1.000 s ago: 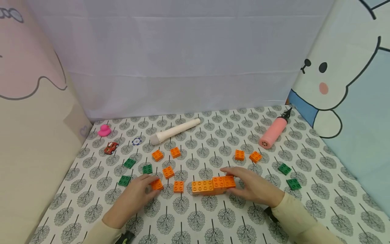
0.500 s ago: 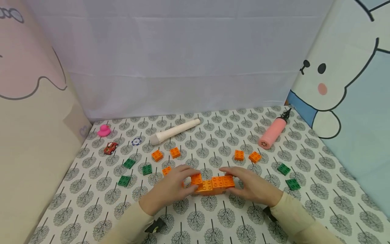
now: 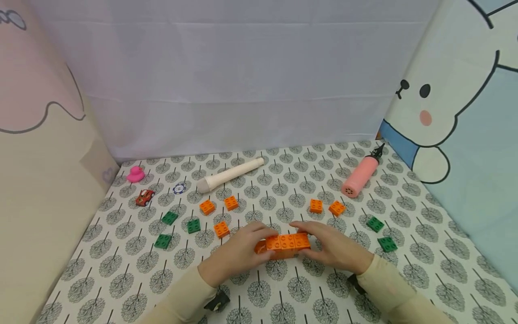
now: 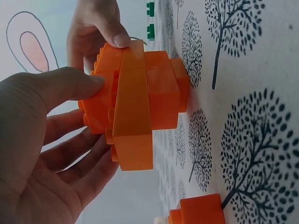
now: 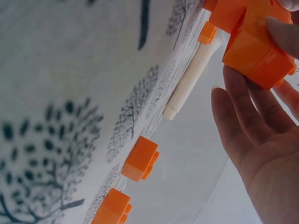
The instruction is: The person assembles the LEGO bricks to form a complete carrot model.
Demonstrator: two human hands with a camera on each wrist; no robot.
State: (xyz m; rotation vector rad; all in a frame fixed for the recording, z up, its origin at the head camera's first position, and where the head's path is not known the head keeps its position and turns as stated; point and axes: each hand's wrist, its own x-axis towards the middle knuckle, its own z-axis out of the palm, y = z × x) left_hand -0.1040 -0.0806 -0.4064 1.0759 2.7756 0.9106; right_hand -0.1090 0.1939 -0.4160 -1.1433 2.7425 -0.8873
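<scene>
Between the hands stands an assembly of orange toy building bricks [image 3: 288, 253], layered several bricks high. In the left wrist view a longer orange brick [image 4: 133, 102] juts out beneath the top layer. My left hand [image 3: 238, 252] pinches a small square orange brick [image 3: 273, 242] at the left of that top layer, with thumb and fingers on opposite sides. It sits beside two others; whether it is fully pressed on, I cannot tell. My right hand [image 3: 337, 247] grips the right end brick [image 3: 301, 240], its thumb in front and its fingers behind.
Loose orange bricks lie behind the hands, such as an orange brick [image 3: 221, 229] and another [image 3: 316, 206]. Green bricks [image 3: 163, 241] flank both sides. Farther back are a pink duck [image 3: 136, 174], red toy car [image 3: 145, 197], blue-white chip [image 3: 179, 188], whitish stick [image 3: 230, 175] and pink cylinder [image 3: 359, 176].
My left hand has carried a small orange brick rightward from the table onto the assembly, up against the other top bricks. My right hand has stayed at the right end.
</scene>
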